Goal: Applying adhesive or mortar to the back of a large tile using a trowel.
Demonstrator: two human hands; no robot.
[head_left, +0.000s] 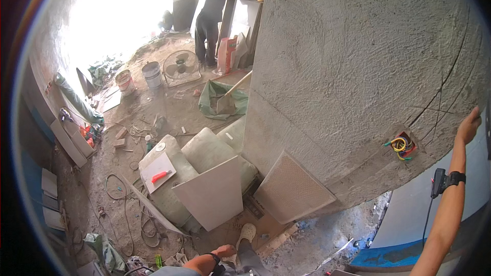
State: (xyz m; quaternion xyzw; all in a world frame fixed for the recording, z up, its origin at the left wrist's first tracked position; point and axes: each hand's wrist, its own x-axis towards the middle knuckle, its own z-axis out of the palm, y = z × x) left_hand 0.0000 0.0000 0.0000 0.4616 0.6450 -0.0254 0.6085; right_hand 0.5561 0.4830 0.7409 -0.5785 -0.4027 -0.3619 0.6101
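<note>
At the right rim, my right hand (468,124) is raised with its fingers bent together, against the edge of a dark thing cut off by the picture's rim. What it grips there I cannot make out. Low in the middle, my left hand (224,251) hangs beside my shoe (247,233), fingers curled in and nothing visible in them. Ahead of it a large beige tile (212,194) leans on pale sacks. A second tile (292,186), with a textured face, leans against the rough cement wall (358,56). A red-handled tool (161,176) lies on a smaller tile piece (153,166).
Coloured wires stick out of a wall box (403,146). Cables (125,214) snake over the dusty floor at left. Farther off are a green sack (209,103) with a wooden-handled tool, a floor fan (181,66) and buckets (152,75). Another person (209,18) stands at the back.
</note>
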